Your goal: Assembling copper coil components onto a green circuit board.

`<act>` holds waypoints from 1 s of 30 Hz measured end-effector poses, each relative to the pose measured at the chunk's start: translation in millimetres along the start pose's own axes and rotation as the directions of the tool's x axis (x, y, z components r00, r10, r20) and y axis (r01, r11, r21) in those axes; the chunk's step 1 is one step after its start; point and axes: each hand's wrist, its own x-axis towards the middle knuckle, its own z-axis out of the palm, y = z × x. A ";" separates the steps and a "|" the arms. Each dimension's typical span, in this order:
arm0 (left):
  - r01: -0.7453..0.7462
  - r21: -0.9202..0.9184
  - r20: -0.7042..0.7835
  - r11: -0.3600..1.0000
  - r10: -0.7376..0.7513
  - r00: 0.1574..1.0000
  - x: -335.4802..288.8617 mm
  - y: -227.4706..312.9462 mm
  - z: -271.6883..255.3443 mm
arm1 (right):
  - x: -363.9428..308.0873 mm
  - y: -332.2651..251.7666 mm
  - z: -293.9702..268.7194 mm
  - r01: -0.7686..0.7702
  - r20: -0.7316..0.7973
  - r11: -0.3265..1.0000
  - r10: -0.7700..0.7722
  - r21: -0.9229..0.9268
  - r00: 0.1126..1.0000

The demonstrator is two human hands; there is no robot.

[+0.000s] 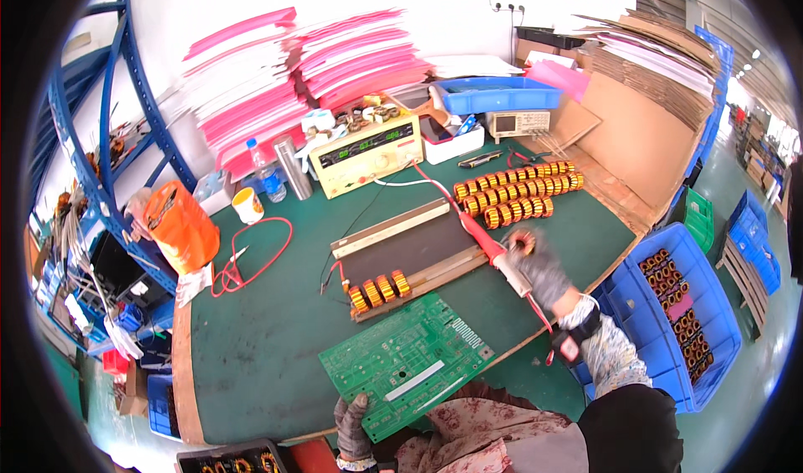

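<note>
My left hand (354, 428), in a grey glove, grips the lower left edge of a green circuit board (401, 360). The board is tilted over the table's front edge. My right hand (542, 274), also gloved and slightly blurred, has its fingers round a copper toroidal coil (523, 241). Along that hand's left side runs a red and white test probe (493, 251); whether the palm also touches it is hidden. Several coils (381, 291) stand in a row on a wooden-edged rack (435, 279) behind the board. More coils (514, 190) sit in rows farther back.
A yellow meter (368, 153) stands at the back, near a water bottle (268, 176) and a cup (248, 205). A looped red cable (288, 243) lies at left. On the right, a blue crate (719, 327) holds coils. Cardboard sheets (648, 134) stand at the back right.
</note>
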 end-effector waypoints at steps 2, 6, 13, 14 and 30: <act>0.002 -0.017 0.056 1.000 -0.001 0.998 7.9 -1.8 14.8 | 61.2 97.5 -55.0 0.280 -0.481 0.934 -0.146 0.221 0.865; 0.036 0.249 0.009 0.968 -0.040 0.999 2.5 -5.4 -0.2 | 87.1 127.1 -123.3 -0.011 -0.465 0.862 -0.262 -0.506 0.846; 0.092 0.224 -0.144 0.970 -0.061 0.988 -7.5 7.2 13.1 | 112.4 136.6 -111.3 -0.106 -0.252 0.631 -0.147 -0.769 0.956; 0.090 0.228 -0.149 0.970 -0.057 0.987 -6.9 7.0 14.7 | 116.3 135.5 -114.3 -0.129 -0.248 0.647 -0.095 -0.751 0.964; 0.018 -0.015 0.064 1.000 -0.017 0.998 1.6 11.0 15.9 | 27.3 -15.2 51.3 0.630 0.551 0.735 -0.427 -0.250 0.717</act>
